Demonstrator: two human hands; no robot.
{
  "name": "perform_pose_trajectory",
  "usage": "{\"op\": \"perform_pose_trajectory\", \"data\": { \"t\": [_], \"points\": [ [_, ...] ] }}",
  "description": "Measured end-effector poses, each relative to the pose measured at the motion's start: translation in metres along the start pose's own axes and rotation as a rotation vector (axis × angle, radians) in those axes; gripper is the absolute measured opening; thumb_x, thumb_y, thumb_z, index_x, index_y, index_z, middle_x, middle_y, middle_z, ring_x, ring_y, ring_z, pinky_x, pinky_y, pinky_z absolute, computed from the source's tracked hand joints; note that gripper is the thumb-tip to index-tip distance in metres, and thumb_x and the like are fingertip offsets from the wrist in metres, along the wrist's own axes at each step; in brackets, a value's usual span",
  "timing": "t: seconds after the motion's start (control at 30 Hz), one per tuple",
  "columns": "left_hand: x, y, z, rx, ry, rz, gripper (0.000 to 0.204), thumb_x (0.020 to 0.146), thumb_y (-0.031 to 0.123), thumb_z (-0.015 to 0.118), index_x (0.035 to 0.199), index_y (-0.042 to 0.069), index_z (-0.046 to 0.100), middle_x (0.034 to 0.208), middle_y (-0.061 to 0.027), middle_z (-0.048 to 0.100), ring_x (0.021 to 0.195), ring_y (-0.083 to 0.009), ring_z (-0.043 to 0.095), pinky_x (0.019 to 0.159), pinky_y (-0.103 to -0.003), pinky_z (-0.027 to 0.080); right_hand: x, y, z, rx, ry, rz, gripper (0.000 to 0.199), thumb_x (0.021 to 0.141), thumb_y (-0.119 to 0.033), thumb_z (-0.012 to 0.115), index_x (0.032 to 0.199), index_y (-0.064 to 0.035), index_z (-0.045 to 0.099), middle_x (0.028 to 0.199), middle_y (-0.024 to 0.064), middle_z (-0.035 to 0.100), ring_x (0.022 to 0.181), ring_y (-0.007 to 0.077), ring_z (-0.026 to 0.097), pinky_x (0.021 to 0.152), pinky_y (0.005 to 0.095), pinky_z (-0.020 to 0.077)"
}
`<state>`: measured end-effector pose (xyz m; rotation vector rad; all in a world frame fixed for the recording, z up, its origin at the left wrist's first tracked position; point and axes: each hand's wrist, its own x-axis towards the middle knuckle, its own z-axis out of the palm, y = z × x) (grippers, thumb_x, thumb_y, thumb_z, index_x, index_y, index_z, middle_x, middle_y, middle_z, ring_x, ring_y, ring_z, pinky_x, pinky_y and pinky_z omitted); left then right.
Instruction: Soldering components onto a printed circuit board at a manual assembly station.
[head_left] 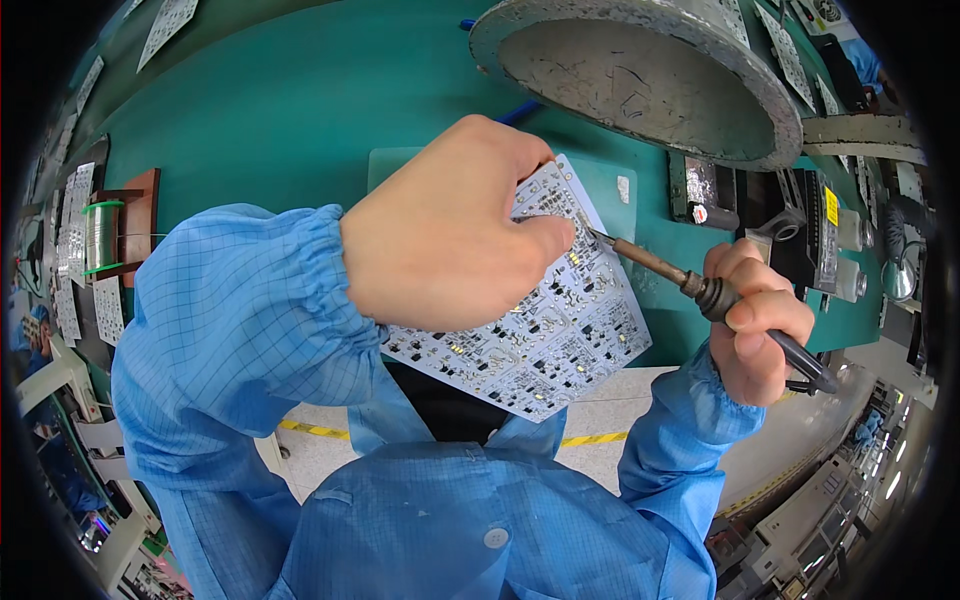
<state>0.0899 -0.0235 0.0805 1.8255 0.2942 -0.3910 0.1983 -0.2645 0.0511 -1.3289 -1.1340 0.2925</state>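
My left hand (455, 235) is closed at the upper left of a white circuit board panel (545, 345) full of small parts. Its thumb lies on the board's face, while the other fingers are mostly hidden. The panel sits at a slant, with its lower corner reaching past the bench's near edge. In my right hand (755, 320) is a soldering iron (648, 262), gripped by its dark handle. The iron's tip points left and meets, or nearly meets, the board near my left thumb; contact cannot be told for sure.
A round grey fume hood (640, 90) hangs over the far right of the green bench mat (270, 130). To the left stands a solder wire spool (101, 238) on a brown holder. A black soldering station (822, 235) and small bottles (850, 280) are at the right.
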Motion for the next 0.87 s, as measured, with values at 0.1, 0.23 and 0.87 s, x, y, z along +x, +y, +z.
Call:
{"op": "perform_pose_trajectory", "data": {
  "t": [0.1,0.23,0.87],
  "points": [
    [-0.0013,0.0026,-0.0003,0.025,0.001,0.017,0.024,0.084,0.007,0.059,0.105,-0.006,0.061,0.091,-0.011,0.069,0.08,-0.0143,0.063,0.072,-0.029,0.05,0.003,0.0,0.0011,0.063,0.079,-0.028,0.018,0.072,-0.018,0.066,0.077,-0.0007,0.063,0.061,0.0073,0.049,0.057,0.0216,0.041,0.056,0.0369,0.0341],
    [-0.0001,-0.0009,0.0023,0.082,0.031,0.061,0.024,0.084,0.008,0.06,0.104,-0.006,0.061,0.09,-0.0113,0.069,0.079,-0.0139,0.063,0.071,-0.03,0.05,0.0039,-0.0015,-0.001,0.049,0.09,-0.036,0.02,0.065,-0.018,0.063,0.074,-0.0011,0.062,0.06,0.0071,0.049,0.056,0.0213,0.039,0.056,0.0368,0.0335],
    [-0.0007,-0.0003,0.003,0.038,0.029,0.061,0.025,0.084,0.008,0.061,0.105,-0.006,0.061,0.091,-0.011,0.068,0.081,-0.0137,0.062,0.073,-0.03,0.05,0.007,-0.0013,-0.0041,0.051,0.06,-0.044,0.021,0.062,-0.018,0.06,0.074,-0.001,0.062,0.059,0.008,0.049,0.056,0.0215,0.04,0.056,0.0376,0.0338]
  ]
}}
